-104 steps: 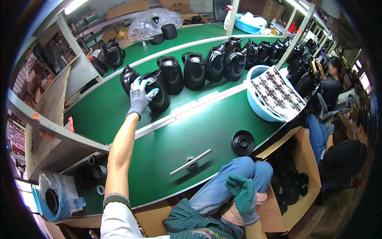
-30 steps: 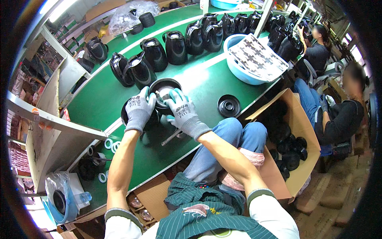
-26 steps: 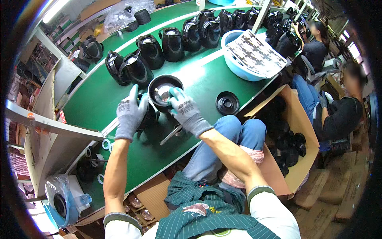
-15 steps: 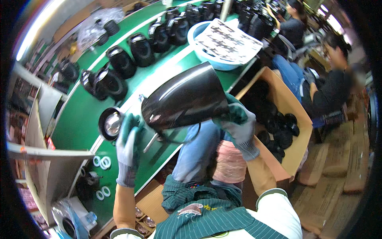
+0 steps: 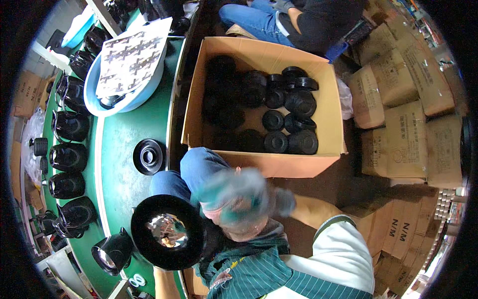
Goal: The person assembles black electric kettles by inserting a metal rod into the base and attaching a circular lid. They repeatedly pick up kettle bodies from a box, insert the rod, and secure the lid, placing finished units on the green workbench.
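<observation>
A black jug body [image 5: 196, 244] is tilted with its round end facing up, and a shiny silvery inside [image 5: 168, 230] shows within its wide black rim. My left forearm [image 5: 167, 284] reaches up beneath it; the jug hides my left hand, which supports it from below. Off the jug, my gloved right hand [image 5: 239, 197] is over my lap, close to a pinkish wrapped bundle [image 5: 249, 229]. Motion smears its fingers. A smaller black part with a shiny inside [image 5: 112, 251] lies on the green bench beside the jug. Farther along is a round black disc [image 5: 149, 156].
A cardboard box [image 5: 318, 162] holding several black round parts stands ahead. Black jugs [image 5: 69, 157] line the bench's left side. A light blue basin [image 5: 149, 92] carries a patterned sheet [image 5: 132, 60]. Stacked cartons [image 5: 398, 139] are at right; another person [image 5: 308, 25] sits beyond the box.
The view has swung right, toward the cardboard box. The jug has turned from lying sideways to showing its round end. My right hand has left the jug and moved over my lap.
</observation>
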The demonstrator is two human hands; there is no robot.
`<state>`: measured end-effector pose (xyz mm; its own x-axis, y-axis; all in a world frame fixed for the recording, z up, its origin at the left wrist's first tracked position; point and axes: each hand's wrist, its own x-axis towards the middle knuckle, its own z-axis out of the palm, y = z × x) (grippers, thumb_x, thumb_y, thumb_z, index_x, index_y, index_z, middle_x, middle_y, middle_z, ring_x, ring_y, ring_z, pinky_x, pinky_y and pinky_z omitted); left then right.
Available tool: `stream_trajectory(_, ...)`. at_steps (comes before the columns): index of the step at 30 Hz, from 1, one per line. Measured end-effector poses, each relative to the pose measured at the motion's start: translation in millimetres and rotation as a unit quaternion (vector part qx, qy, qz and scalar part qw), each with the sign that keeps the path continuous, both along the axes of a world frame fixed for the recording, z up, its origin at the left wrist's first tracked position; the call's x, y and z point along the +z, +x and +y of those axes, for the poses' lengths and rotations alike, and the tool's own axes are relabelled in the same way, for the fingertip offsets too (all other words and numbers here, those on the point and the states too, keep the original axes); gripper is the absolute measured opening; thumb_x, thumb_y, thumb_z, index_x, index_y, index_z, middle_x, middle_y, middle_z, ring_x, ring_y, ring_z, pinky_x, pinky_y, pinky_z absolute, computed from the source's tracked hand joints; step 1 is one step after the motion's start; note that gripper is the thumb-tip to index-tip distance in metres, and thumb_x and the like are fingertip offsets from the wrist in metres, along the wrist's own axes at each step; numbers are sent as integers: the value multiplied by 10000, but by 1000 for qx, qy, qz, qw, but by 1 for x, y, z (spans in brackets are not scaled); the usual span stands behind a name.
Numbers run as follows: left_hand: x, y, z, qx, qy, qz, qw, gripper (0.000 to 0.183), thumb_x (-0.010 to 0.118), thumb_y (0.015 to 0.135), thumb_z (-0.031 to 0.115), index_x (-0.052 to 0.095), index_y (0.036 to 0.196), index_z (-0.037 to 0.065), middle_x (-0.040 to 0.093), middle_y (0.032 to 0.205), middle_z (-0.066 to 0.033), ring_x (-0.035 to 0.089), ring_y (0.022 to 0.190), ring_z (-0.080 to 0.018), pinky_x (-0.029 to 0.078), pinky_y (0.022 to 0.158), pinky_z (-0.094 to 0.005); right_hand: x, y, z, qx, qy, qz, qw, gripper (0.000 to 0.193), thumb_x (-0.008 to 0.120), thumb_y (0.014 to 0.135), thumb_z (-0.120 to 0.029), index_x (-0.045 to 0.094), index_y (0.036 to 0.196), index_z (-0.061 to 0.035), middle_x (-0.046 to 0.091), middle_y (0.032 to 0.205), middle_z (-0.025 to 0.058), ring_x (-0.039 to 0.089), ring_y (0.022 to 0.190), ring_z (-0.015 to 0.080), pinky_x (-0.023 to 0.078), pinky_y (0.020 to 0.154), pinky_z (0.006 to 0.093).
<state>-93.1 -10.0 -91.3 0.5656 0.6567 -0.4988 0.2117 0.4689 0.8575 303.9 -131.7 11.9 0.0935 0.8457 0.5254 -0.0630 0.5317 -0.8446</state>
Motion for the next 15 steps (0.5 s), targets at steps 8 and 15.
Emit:
stream_trajectory(8,8,1,6,45,-42,104,993,594,634,1003,208,407,1529,52,508,1503,-131,530,1349,-279,450,1139,-428,-306,165,106,-315,-618,-320,645,933,659,869,-653,410,1544,-61,514,1495,236,492,1382,392,395,1154,487)
stream_trajectory(15,19,2,-13,49,-59,110,991,585,612,1016,204,393,1539,60,495,1516,-134,524,1356,-286,446,1145,-440,-391,168,172,-384,-723,-128,560,699,640,937,-487,485,1477,-72,557,1419,229,512,1308,389,436,1087,479)
